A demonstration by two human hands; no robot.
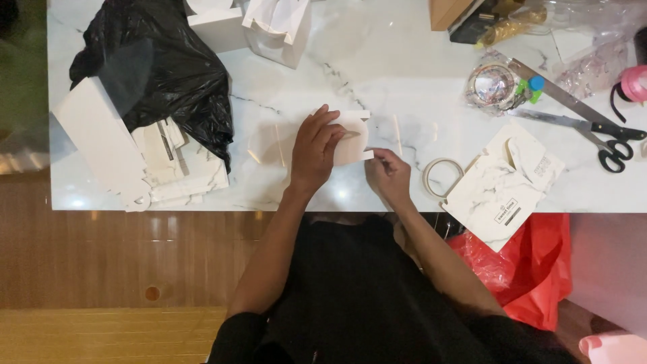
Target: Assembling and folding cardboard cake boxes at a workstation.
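I've got my left hand (315,152) spread flat, pressing the white card cutout (352,137) on the marble table (404,101) just left of the tape roll (441,176), right hand (387,174) pinching its lower tab, piece still unfolded.

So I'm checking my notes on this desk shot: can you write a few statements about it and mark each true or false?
1. The left hand presses flat on the white card. True.
2. The right hand holds the scissors. False: they lie untouched at the far right; it pinches the card's edge.
3. The tape roll lies right of the right hand. True.
4. The black bag hangs below the table. False: it lies on the table, upper left.
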